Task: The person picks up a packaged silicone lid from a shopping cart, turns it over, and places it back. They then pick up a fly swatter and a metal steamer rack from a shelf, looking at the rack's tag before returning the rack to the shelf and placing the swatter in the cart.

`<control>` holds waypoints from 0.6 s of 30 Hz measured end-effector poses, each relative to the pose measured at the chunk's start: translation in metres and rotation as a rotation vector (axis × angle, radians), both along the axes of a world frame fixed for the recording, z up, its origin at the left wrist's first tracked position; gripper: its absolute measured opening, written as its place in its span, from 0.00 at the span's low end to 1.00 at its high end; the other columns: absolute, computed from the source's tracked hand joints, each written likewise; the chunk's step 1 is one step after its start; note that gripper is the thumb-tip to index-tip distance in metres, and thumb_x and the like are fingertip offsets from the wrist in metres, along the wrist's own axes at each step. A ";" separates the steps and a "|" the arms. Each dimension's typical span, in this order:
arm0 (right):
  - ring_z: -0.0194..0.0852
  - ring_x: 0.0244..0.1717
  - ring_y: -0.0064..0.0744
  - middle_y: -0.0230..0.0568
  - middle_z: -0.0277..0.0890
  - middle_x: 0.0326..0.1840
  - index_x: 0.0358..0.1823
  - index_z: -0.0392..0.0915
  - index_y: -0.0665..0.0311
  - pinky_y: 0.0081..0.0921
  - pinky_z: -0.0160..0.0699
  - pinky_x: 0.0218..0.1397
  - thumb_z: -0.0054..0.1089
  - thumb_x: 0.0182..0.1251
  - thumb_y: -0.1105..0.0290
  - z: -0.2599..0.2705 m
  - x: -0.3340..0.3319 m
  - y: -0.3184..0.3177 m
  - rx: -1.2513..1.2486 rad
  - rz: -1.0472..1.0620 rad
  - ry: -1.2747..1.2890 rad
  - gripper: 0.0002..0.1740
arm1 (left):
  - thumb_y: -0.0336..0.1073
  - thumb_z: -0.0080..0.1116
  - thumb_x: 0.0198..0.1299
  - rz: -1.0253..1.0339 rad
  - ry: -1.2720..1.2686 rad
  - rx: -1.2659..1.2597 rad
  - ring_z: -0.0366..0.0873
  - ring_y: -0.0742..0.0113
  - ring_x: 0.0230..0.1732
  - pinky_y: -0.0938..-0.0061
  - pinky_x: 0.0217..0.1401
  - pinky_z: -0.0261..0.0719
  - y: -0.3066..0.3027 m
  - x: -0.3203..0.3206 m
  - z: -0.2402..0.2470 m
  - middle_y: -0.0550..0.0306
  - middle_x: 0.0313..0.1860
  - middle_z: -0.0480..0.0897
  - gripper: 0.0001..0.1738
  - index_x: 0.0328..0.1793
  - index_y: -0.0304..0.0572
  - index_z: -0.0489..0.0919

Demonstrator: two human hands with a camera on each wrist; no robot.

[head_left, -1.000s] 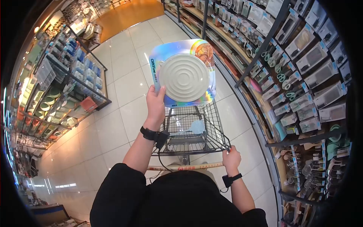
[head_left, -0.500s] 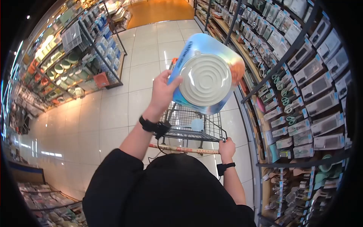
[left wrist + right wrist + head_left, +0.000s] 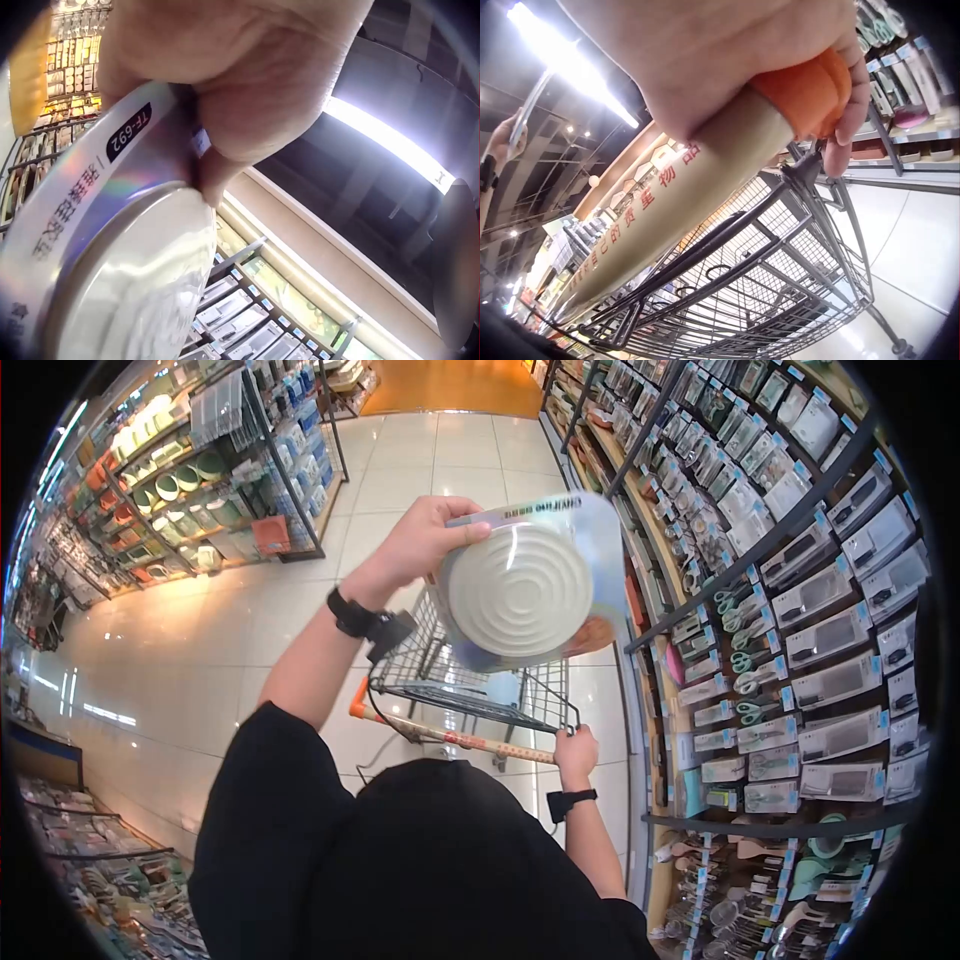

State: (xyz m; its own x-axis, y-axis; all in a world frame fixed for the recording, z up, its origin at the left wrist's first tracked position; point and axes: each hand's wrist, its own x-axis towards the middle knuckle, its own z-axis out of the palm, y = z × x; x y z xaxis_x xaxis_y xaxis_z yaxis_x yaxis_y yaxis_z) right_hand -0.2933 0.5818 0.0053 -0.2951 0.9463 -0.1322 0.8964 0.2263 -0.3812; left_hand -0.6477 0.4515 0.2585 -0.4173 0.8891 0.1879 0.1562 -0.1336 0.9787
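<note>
My left hand (image 3: 425, 540) pinches the edge of a shiny card package (image 3: 606, 545) above the cart, thumb on its front. A pale round ridged disc (image 3: 520, 592) is mounted on the card. The left wrist view shows the card's edge (image 3: 90, 169), marked TF-692, between thumb and fingers of the hand (image 3: 247, 67). My right hand (image 3: 577, 755) grips the right end of the cart handle (image 3: 470, 742). Up close in the right wrist view, the fingers of that hand (image 3: 742, 52) curl round the handle's orange end (image 3: 810, 90).
A wire shopping cart (image 3: 735, 277) stands ahead, with a pale blue item (image 3: 503, 688) in it. Along the right runs a rack of hanging packaged tools (image 3: 835, 635). Shelves of housewares (image 3: 190, 490) stand at the left, and tiled floor (image 3: 210, 630) lies between.
The card package has turned clockwise, so its printed edge now lies along the top. My left hand has moved up and its wrist has bent over. My right hand has stayed on the handle.
</note>
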 end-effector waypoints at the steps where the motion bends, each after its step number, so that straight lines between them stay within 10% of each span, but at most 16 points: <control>1: 0.84 0.41 0.60 0.58 0.84 0.37 0.42 0.79 0.68 0.50 0.83 0.47 0.61 0.58 0.59 -0.002 0.003 0.000 0.017 -0.006 -0.012 0.19 | 0.38 0.64 0.65 0.000 0.025 -0.013 0.80 0.78 0.37 0.80 0.43 0.80 0.002 0.000 -0.007 0.61 0.37 0.85 0.15 0.50 0.34 0.82; 6: 0.84 0.39 0.60 0.60 0.83 0.34 0.40 0.79 0.68 0.51 0.83 0.45 0.61 0.58 0.59 -0.003 0.002 -0.002 0.012 -0.032 0.018 0.18 | 0.29 0.54 0.70 0.007 -0.677 0.669 0.78 0.63 0.61 0.65 0.65 0.76 0.011 0.049 -0.019 0.50 0.62 0.78 0.23 0.69 0.35 0.66; 18: 0.84 0.38 0.59 0.59 0.83 0.34 0.41 0.78 0.67 0.50 0.83 0.44 0.60 0.59 0.59 0.006 0.005 -0.009 -0.010 -0.066 -0.022 0.18 | 0.15 0.54 0.61 0.124 -0.531 0.778 0.75 0.58 0.65 0.60 0.67 0.76 0.021 0.107 -0.013 0.51 0.63 0.76 0.29 0.69 0.38 0.66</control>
